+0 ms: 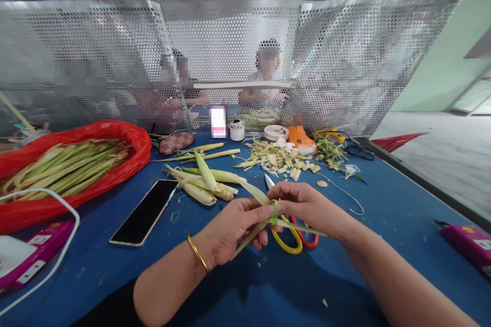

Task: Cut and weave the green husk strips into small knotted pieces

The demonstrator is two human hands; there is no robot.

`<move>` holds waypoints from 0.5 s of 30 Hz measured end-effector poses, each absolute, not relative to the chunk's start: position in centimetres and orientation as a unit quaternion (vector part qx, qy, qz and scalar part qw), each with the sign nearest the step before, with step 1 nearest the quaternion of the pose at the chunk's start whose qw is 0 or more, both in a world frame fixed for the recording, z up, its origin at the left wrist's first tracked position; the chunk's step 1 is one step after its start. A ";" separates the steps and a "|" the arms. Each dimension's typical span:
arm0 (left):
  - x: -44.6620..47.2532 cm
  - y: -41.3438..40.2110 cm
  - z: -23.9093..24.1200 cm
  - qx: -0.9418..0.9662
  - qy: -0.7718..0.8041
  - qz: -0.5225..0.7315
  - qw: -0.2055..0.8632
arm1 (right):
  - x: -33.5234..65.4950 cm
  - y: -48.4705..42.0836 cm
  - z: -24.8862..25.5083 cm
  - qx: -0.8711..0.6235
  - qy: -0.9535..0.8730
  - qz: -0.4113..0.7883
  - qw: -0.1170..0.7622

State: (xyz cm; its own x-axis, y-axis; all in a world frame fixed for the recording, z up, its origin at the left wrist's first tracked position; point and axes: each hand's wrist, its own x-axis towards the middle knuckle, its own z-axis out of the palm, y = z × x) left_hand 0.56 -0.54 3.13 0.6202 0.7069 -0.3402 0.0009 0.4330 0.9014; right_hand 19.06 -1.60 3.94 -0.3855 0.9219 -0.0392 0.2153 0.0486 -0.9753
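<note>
My left hand (245, 219) pinches some green leaf strips (275, 212) that cross at my fingertips. From the other side, my right hand (295, 202) grips the same strips with thumb and fingers. One strip end points toward me at the lower left, another runs out right under my right wrist, and a broader pale leaf rises to the upper left. Beneath my hands lie scissors (289, 240) with a yellow and a red handle loop, partly hidden. Just beyond my left hand rests a small pile of pale green husks (207, 184).
A black-screened phone (146, 212) lies left of the husks. A red bag (130, 135) holds long green leaves at the far left. Leaf scraps (276, 156), a tape roll (276, 133) and a white jar (237, 130) sit before a perforated metal screen (230, 36), with people behind it.
</note>
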 end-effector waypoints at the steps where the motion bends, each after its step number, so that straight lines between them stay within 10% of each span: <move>1: 0.6 -0.5 3.1 0.478 0.369 0.234 0.762 | 19.1 -1.5 3.9 -0.455 -0.652 0.509 0.330; 15: 0.9 -0.8 2.9 0.496 0.403 0.253 0.726 | 19.6 -1.3 3.8 -0.515 -0.690 0.320 0.394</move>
